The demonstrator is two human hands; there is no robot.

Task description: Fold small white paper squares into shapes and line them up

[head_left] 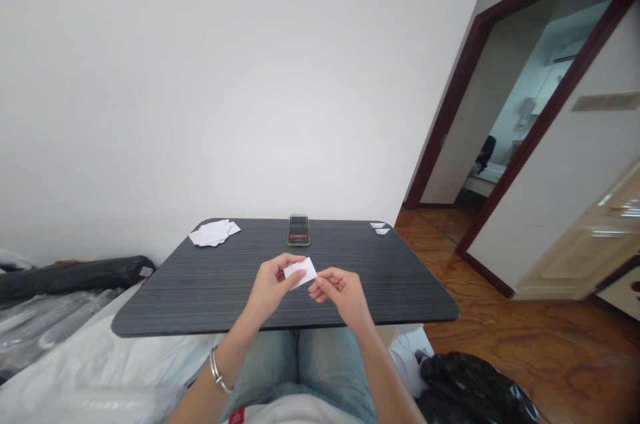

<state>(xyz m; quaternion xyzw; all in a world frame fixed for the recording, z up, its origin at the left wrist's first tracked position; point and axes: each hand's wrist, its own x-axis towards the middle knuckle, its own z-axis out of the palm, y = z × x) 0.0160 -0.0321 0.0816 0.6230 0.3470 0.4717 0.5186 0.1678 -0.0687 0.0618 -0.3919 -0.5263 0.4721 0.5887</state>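
A small white piece of paper [306, 269] is held up above the near part of the dark table. My left hand [275, 283] grips its left side, thumb in front and fingers behind. At the paper's lower right corner, my right hand [341, 289] pinches the edge between thumb and forefinger, its other fingers curled. Whether the paper is one layer or folded, I cannot tell. Farther off, a pile of white paper pieces [213, 234] lies at the table's back left. Two small white paper pieces [381, 231] lie at the back right corner.
A phone [299, 231] sits at the back middle of the black table [240, 291], near the white wall. Left of the table are a dark roll [75, 279] and clear plastic wrapping [55, 317]. A black plastic bag [475, 387] lies on the floor to the right, below the doorway.
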